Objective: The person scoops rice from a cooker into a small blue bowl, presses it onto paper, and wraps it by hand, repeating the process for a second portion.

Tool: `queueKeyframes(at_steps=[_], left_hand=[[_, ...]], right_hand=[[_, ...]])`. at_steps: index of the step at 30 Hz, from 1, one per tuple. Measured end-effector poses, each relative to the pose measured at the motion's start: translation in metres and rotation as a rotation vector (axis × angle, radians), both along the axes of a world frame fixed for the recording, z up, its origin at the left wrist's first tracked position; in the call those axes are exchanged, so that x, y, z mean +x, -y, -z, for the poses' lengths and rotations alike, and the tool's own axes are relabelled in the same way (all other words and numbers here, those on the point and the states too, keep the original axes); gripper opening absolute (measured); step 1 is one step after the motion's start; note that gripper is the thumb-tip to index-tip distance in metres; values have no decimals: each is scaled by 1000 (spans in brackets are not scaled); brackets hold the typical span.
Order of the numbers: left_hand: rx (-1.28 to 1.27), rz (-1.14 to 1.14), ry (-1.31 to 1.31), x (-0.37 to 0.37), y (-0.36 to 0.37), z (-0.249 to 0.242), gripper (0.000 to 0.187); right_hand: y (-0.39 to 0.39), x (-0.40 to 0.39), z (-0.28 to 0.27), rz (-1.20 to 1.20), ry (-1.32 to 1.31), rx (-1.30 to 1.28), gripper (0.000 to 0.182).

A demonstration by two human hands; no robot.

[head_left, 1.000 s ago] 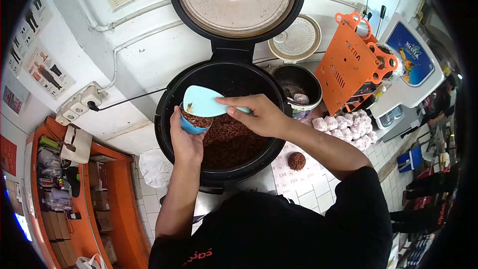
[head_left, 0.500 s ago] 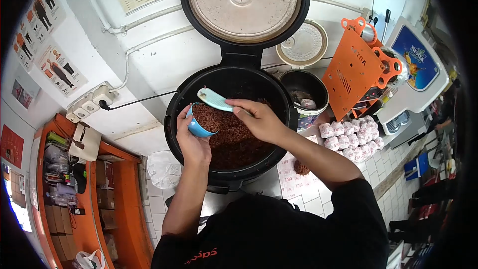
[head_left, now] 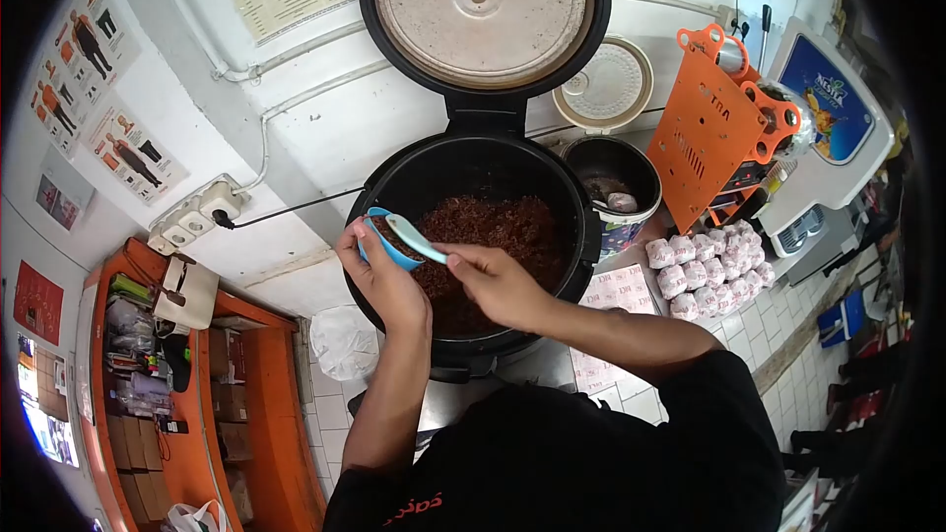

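Note:
My left hand [head_left: 394, 294] is wrapped round a small blue bowl [head_left: 402, 258] holding reddish-brown rice. The bowl is tilted over the left side of a large black rice cooker [head_left: 434, 347]. In my right hand [head_left: 498, 286] is a pale blue rice paddle [head_left: 422, 244], gripped by its handle. Its blade lies across the bowl's opening and hides part of the rice inside. More reddish-brown rice [head_left: 503, 222] covers the cooker's bottom. The cooker's round lid [head_left: 478, 39] stands raised behind it.
Right of the cooker stands a smaller open pot [head_left: 601, 163]. Several paper-wrapped bundles [head_left: 709, 276] sit by printed wrapping sheets [head_left: 601, 335] and an orange machine [head_left: 705, 123]. Orange shelves [head_left: 266, 414] are at left, near a white plastic bag [head_left: 343, 343].
The paddle's blade has come down from above the bowl onto its opening. Less of the bowl's heaped rice shows now. The whole view has shifted slightly.

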State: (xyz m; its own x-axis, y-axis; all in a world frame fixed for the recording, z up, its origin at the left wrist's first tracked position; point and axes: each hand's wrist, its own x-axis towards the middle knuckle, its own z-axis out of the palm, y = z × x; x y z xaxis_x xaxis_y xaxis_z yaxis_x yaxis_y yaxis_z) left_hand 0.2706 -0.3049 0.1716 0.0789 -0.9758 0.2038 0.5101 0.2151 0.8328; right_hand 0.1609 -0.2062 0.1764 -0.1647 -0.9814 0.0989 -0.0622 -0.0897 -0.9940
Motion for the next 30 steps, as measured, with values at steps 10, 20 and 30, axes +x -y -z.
queueKeyframes(at_steps=[10,20,30], left_hand=[[10,70,77,2,0,4,34],[511,575,-39,23,10,-14,54],[416,506,19,28,13,-21,46]], right_hand=[[-4,-2,-18,-124,467,271,39],[24,-67,-3,-193,-514,-347,30],[21,-37,-12,89,-353,-339,34]])
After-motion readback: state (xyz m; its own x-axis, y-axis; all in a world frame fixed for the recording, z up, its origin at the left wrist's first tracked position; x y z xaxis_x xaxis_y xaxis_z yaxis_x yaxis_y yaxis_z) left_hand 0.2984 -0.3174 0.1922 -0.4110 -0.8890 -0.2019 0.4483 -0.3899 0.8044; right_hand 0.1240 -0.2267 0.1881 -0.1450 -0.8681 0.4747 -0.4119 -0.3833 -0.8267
